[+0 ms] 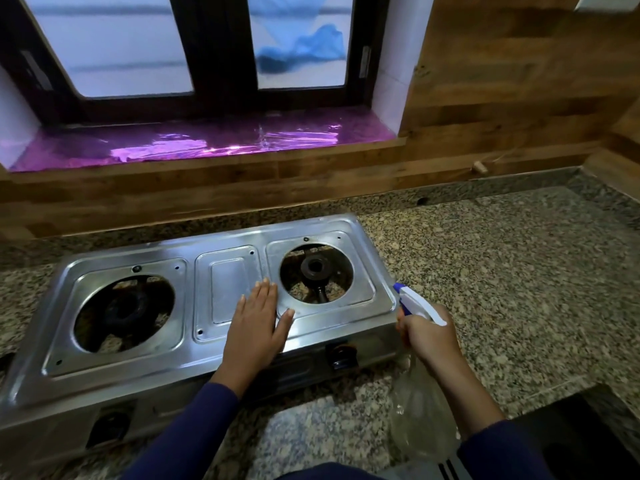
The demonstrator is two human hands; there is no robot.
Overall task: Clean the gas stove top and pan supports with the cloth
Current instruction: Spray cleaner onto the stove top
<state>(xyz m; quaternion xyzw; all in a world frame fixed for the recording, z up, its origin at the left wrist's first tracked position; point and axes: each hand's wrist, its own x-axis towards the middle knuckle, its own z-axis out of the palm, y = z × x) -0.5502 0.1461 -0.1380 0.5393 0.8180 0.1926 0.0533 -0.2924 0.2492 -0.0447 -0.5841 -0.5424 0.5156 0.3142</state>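
A two-burner steel gas stove (221,299) lies on the granite counter, its pan supports off and both burner openings bare. My left hand (258,322) lies flat with straight fingers on the stove top, between the centre panel and the right burner (315,268). My right hand (427,336) grips the neck of a clear spray bottle (420,417) by the stove's right front corner. Its white and blue nozzle (414,299) points toward the stove top. No cloth or pan support is in view.
The granite counter (502,271) stretches to the right of the stove. A wooden wall panel (485,116) stands behind it, and a window sill covered in purple film (207,143) is at the back. A dark gap (581,438) drops off at the lower right.
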